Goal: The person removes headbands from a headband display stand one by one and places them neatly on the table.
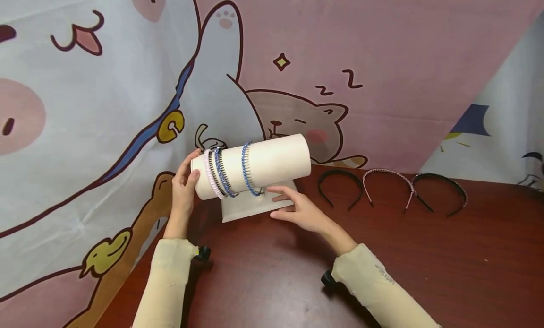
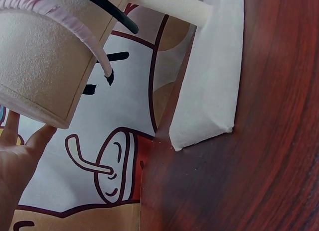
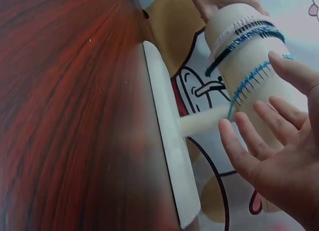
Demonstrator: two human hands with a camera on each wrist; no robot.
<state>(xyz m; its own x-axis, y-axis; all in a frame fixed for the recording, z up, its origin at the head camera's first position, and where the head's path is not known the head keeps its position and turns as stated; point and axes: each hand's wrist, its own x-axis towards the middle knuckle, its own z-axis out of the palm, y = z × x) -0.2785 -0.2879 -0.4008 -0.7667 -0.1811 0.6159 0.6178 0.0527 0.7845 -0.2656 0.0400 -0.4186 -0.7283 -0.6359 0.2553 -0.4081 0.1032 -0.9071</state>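
A cream cylindrical headband stand point(image 1: 280, 159) rests on its flat base point(image 2: 212, 86) on the table. At its left end, my left hand point(image 1: 184, 188) holds the end of the roll with thumb and fingers. Around the roll's left part sit a pink headband point(image 1: 211, 174) and a dark-toothed blue headband point(image 1: 222, 173), close together. Apart from them, nearer the middle, is a lighter blue headband point(image 1: 245, 169) with thin teeth. My right hand point(image 3: 284, 146) is spread below the roll near this headband's lower end, its fingers loosely extended and gripping nothing.
On the dark red wooden table point(image 1: 408, 257), a black headband point(image 1: 340, 172), a pink headband point(image 1: 388, 171) and another dark headband point(image 1: 442, 176) lie in a row to the right. A cartoon-printed cloth point(image 1: 382, 44) hangs behind and along the left.
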